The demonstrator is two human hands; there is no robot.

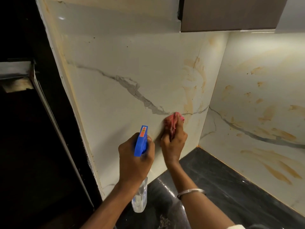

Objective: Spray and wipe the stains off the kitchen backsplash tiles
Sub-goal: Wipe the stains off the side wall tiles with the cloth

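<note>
Scrubbing the backsplash tiles [132, 55] with both hands busy.
Your right hand [174, 142] has a pink cloth [173, 120] bunched against the tile near orange stains [189, 96]; your left hand [134, 159] is wrapped round the spray bottle [140, 195], nozzle toward the wall.

The bench [231, 182] is lying at the lower right and is meeting two tiled walls in a corner. The front panel [123, 96] is standing behind its left edge, and the side panel [264, 71] is running along its right edge. A cabinet [231, 14] is hanging above the corner.

The left hand [135, 161] is holding the spray bottle [141, 141] before the front panel, with the bottle body hanging below the hand. Just to its right, the right hand [173, 146] is pressing the cloth [173, 121] against the front panel, left of the corner joint. Stains [193, 83] are lying above and right of the cloth and across the side panel. A bangle [191, 192] is sitting on the right wrist.
</note>
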